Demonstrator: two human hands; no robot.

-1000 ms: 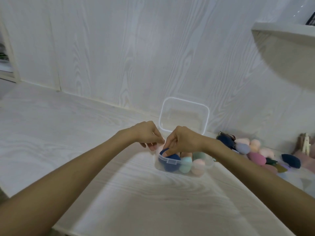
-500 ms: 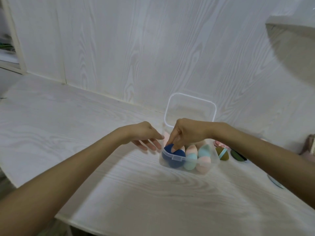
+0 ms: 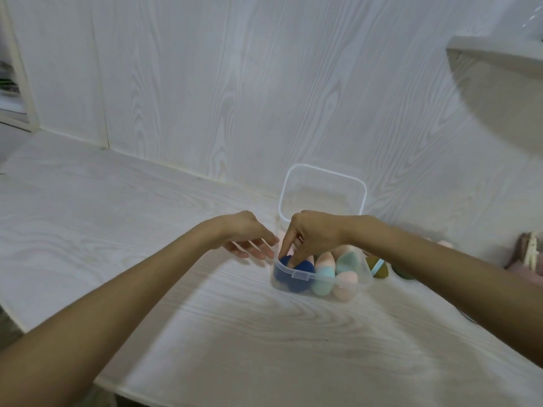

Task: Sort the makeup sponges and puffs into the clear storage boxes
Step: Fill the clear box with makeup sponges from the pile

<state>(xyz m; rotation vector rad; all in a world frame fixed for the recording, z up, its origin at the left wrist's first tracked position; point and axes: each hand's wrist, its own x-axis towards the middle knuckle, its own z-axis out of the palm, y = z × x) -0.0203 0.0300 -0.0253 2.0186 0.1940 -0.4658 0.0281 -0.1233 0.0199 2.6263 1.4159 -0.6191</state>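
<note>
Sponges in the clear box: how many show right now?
4: a navy sponge at the box's left end, a pink-and-blue one beside it, then two more rightward. The right hand may hide others.
</note>
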